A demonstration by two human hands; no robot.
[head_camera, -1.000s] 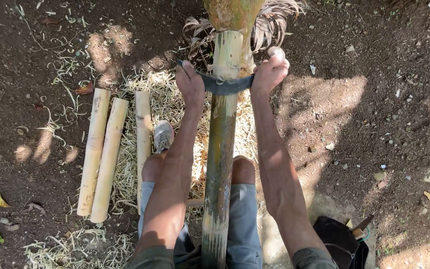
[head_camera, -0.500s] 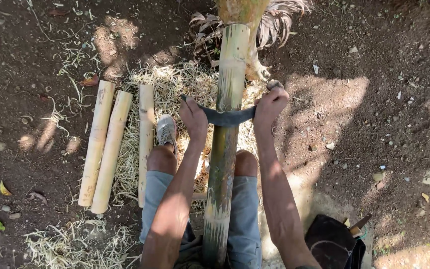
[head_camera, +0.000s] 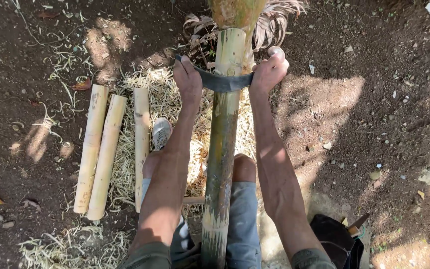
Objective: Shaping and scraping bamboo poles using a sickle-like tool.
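A long bamboo pole [head_camera: 221,149] runs from between my knees away from me, green and mottled below, pale where its skin is scraped. A dark curved blade [head_camera: 223,81] lies across the pole near its far end. My left hand [head_camera: 187,77] grips the blade's left end and my right hand [head_camera: 269,69] grips its right end, both arms stretched out straight.
Three pale peeled bamboo lengths [head_camera: 106,154] lie side by side on the dirt at left. Pale shavings [head_camera: 165,104] are heaped under the pole. My shoe [head_camera: 161,132] rests beside the pole. A dark bag [head_camera: 335,239] with a tool sits at lower right. Dry palm fronds [head_camera: 274,22] lie ahead.
Both hands with the blade were drawn back toward me half a second ago, and have now slid forward again along the pole to its far end.
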